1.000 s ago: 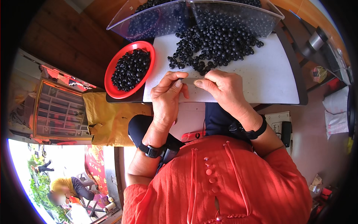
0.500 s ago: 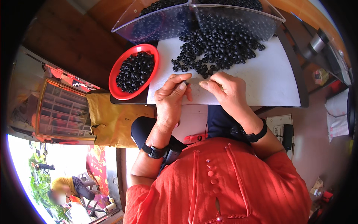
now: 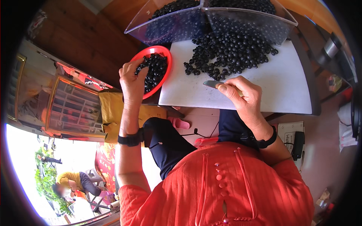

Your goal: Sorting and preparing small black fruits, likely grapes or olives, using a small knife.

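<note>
My left hand (image 3: pixel 132 79) is over the left side of a red oval bowl (image 3: pixel 169 64) filled with small black beads (image 3: pixel 157 71). Its thumb and fingers are curved and apart, with black beads showing in the gap between them. Over the white board (image 3: pixel 188 94), my right hand (image 3: pixel 243 94) grips a small knife (image 3: pixel 212 83). The short blade points left, and the handle is mostly hidden in the fingers. Just beyond the blade lies a heap of round black beads (image 3: pixel 233 52) with holes in them.
Clear plastic bins (image 3: pixel 249 17) full of black beads stand behind the heap. A yellow bag (image 3: pixel 109 113) hangs below the bowl at left. A pink slipper (image 3: pixel 179 123) and a cable lie on the floor. Another person (image 3: pixel 75 182) sits outside at lower left.
My left hand has moved left, from beside the right hand to the red bowl, and its fingers have opened. The right hand has turned, showing the knife blade. The whole view has shifted slightly.
</note>
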Tool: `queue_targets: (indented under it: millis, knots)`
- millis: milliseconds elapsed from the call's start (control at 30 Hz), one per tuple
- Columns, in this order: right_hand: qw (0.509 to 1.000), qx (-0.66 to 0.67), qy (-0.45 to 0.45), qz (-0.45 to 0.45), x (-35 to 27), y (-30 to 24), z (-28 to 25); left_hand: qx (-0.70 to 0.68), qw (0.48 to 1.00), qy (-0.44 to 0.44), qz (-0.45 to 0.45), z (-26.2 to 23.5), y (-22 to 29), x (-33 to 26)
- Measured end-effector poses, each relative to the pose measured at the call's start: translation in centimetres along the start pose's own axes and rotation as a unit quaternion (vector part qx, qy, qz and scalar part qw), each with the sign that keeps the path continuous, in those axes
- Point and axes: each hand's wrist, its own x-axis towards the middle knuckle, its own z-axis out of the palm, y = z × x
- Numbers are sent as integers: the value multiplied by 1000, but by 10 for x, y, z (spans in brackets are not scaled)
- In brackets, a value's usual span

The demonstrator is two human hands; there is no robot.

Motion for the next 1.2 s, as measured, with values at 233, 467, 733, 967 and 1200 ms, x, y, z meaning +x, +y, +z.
queue_targets:
  millis: [233, 467, 733, 967, 1200]
  knots:
    - [1000, 3, 6, 7, -1, 3, -1, 12, 978, -105, 177, 73, 61, -19]
    - [1000, -10, -5, -7, 2, 2, 0, 55, 981, -138, 128, 92, 69, -38]
    - [1000, -19, -1, -16, 2, 2, -1, -3, 988, -90, 127, 80, 80, -70]
    - [1000, -19, 5, -20, 1, 1, 1, -42, 986, -111, 114, 62, 87, -81]
    - [999, -44, -1, -27, 0, 4, 0, -93, 989, -95, 61, 50, 75, -85]
